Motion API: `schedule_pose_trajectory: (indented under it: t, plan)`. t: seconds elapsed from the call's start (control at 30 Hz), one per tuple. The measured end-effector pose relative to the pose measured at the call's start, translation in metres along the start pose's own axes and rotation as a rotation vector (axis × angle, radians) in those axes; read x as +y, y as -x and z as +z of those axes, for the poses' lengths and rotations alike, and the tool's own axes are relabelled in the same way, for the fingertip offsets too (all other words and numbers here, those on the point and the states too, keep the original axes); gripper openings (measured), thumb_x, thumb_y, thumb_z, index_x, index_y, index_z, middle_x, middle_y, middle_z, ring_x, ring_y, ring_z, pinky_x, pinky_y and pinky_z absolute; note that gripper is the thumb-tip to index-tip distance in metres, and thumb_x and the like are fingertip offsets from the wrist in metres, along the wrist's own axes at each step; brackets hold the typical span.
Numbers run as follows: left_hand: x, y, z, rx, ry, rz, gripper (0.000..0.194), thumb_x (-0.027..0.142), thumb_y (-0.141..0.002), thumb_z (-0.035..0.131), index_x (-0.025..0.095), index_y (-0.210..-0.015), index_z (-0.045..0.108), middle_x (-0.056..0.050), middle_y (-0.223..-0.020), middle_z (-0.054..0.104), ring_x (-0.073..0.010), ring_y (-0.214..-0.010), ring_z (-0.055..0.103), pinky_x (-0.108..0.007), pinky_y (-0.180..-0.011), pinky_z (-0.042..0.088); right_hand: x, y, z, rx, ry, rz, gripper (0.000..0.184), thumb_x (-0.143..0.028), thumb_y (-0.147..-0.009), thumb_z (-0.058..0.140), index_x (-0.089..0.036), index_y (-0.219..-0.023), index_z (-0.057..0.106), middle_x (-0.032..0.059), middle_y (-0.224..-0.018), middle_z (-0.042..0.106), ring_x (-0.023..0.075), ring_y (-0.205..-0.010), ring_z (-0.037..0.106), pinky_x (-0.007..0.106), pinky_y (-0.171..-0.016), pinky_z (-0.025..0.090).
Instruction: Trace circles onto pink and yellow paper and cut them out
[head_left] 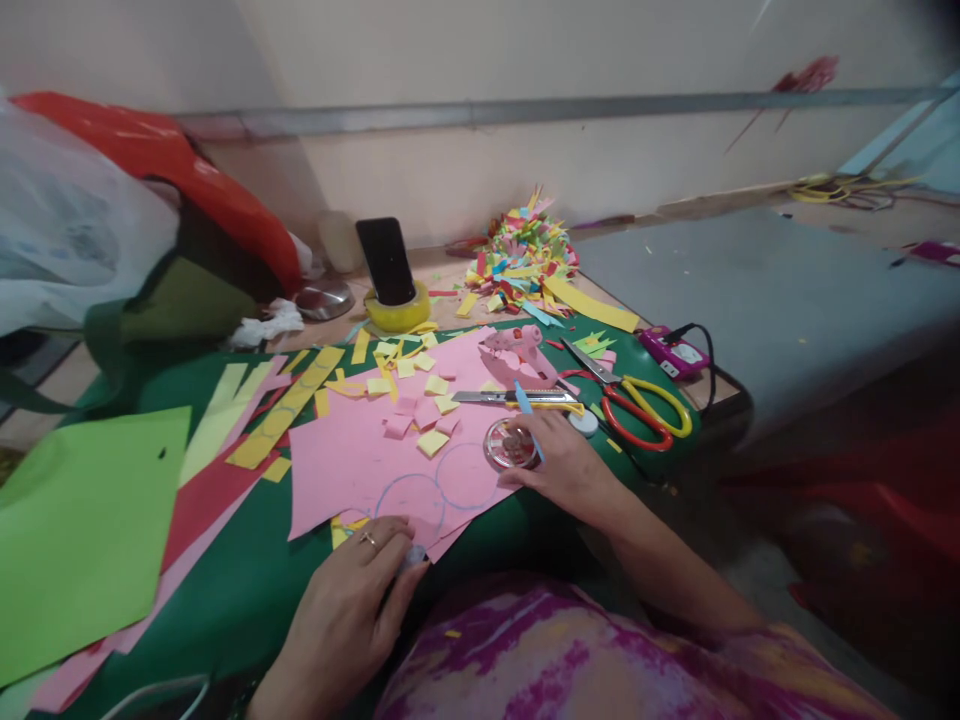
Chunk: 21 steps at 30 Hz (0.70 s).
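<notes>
A sheet of pink paper (337, 460) lies on the green table cover, with two circles drawn on it in blue. My right hand (566, 465) grips a round clear-and-red disc (510, 446) on the sheet's right part, and a light blue pen (527, 405) rises between its fingers. At the sheet's lower edge rests my left hand (356, 600), fingers bent and thumb close to them. A small pale bluish thing (412, 556) shows between its thumb and fingers; I cannot make out its kind. Small folded yellow and pink paper pieces (433, 442) are scattered on the sheet.
A box cutter (517, 398), scissors (637, 400) and a pink glue gun (517, 345) lie beyond my right hand. Behind stand a phone (386, 262) on a yellow tape roll (397, 310) and a heap of paper strips (525, 255). Green paper (90, 530) lies left.
</notes>
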<state>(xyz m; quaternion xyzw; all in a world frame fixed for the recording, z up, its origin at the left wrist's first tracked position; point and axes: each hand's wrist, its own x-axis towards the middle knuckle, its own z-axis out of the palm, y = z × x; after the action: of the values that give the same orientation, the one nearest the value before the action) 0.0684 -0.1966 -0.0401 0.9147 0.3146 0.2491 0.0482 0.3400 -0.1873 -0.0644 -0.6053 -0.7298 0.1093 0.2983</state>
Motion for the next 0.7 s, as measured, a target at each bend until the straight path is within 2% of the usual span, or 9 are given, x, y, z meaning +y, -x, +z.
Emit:
schedule_pose_trajectory:
  t: [0.13,0.23,0.3,0.37,0.43,0.5,0.53,0.6,0.7]
  plan:
    - [-0.001,0.002,0.002,-0.003,0.003,-0.026,0.026,0.03,-0.096,0.04,0.021,-0.085,0.061,-0.006,-0.087,0.072,-0.0194,-0.081,0.069,-0.028,-0.071,0.055,0.003,0.002,-0.006,-0.026,-0.05,0.009,0.054,-0.026,-0.067,0.084,-0.023,-0.112,0.056,0.0117,-0.116,0.063,0.0314,-0.112,0.058,0.051,-0.094,0.049]
    - [-0.003,0.004,0.004,0.014,-0.025,-0.018,0.025,0.032,-0.097,0.041,0.021,-0.088,0.062,-0.005,-0.089,0.072,-0.0192,-0.082,0.069,-0.028,-0.072,0.055,0.006,0.007,-0.019,-0.087,-0.149,-0.011,0.058,-0.029,-0.071,0.081,-0.024,-0.121,0.052,0.012,-0.127,0.059,0.0301,-0.121,0.055,0.049,-0.101,0.046]
    - [-0.004,0.006,0.005,0.029,-0.044,-0.002,0.024,0.033,-0.097,0.041,0.022,-0.091,0.062,-0.005,-0.09,0.073,-0.019,-0.083,0.07,-0.028,-0.072,0.056,0.01,0.012,-0.029,-0.069,-0.232,-0.012,0.055,-0.028,-0.076,0.076,-0.024,-0.125,0.05,0.0106,-0.131,0.059,0.0276,-0.122,0.055,0.045,-0.101,0.046]
    - [-0.006,0.006,0.005,0.041,-0.06,0.016,0.025,0.035,-0.097,0.041,0.022,-0.093,0.062,-0.005,-0.092,0.073,-0.0186,-0.084,0.07,-0.027,-0.073,0.056,0.014,0.019,-0.037,0.06,-0.31,0.032,0.044,-0.027,-0.08,0.07,-0.025,-0.12,0.052,0.0078,-0.124,0.064,0.0251,-0.114,0.061,0.041,-0.095,0.05]
    - [-0.008,0.006,0.006,0.05,-0.066,0.034,0.026,0.036,-0.097,0.041,0.022,-0.094,0.062,-0.005,-0.091,0.073,-0.0177,-0.084,0.071,-0.026,-0.073,0.056,0.018,0.025,-0.043,0.273,-0.351,0.098,0.028,-0.029,-0.083,0.067,-0.026,-0.107,0.054,0.0044,-0.107,0.071,0.0229,-0.099,0.068,0.037,-0.083,0.055]
    - [-0.009,0.005,0.006,0.057,-0.059,0.042,0.025,0.036,-0.097,0.04,0.022,-0.093,0.061,-0.004,-0.09,0.073,-0.0169,-0.083,0.071,-0.025,-0.072,0.056,0.021,0.029,-0.045,0.473,-0.329,0.15,0.019,-0.031,-0.083,0.067,-0.026,-0.095,0.053,0.0016,-0.09,0.073,0.0216,-0.086,0.07,0.033,-0.075,0.055]
    - [-0.009,0.004,0.006,0.058,-0.053,0.039,0.025,0.036,-0.097,0.041,0.022,-0.093,0.061,-0.004,-0.09,0.073,-0.0166,-0.082,0.071,-0.025,-0.072,0.056,0.021,0.03,-0.045,0.53,-0.3,0.164,0.017,-0.032,-0.084,0.066,-0.026,-0.09,0.052,0.0005,-0.084,0.073,0.0209,-0.08,0.07,0.032,-0.072,0.055]
    - [-0.009,0.004,0.006,0.051,-0.043,0.018,0.024,0.035,-0.097,0.041,0.023,-0.093,0.061,-0.004,-0.089,0.073,-0.0168,-0.082,0.071,-0.025,-0.072,0.056,0.019,0.03,-0.042,0.523,-0.244,0.171,0.015,-0.034,-0.085,0.065,-0.026,-0.086,0.053,-0.0004,-0.078,0.071,0.0198,-0.072,0.07,0.03,-0.066,0.054]
    - [-0.007,0.005,0.006,0.025,-0.034,-0.021,0.024,0.035,-0.096,0.042,0.023,-0.092,0.062,-0.004,-0.09,0.073,-0.0182,-0.083,0.071,-0.027,-0.072,0.057,0.012,0.024,-0.032,0.372,-0.179,0.113,0.018,-0.038,-0.085,0.066,-0.025,-0.091,0.054,0.0021,-0.084,0.071,0.0213,-0.075,0.07,0.032,-0.067,0.054]
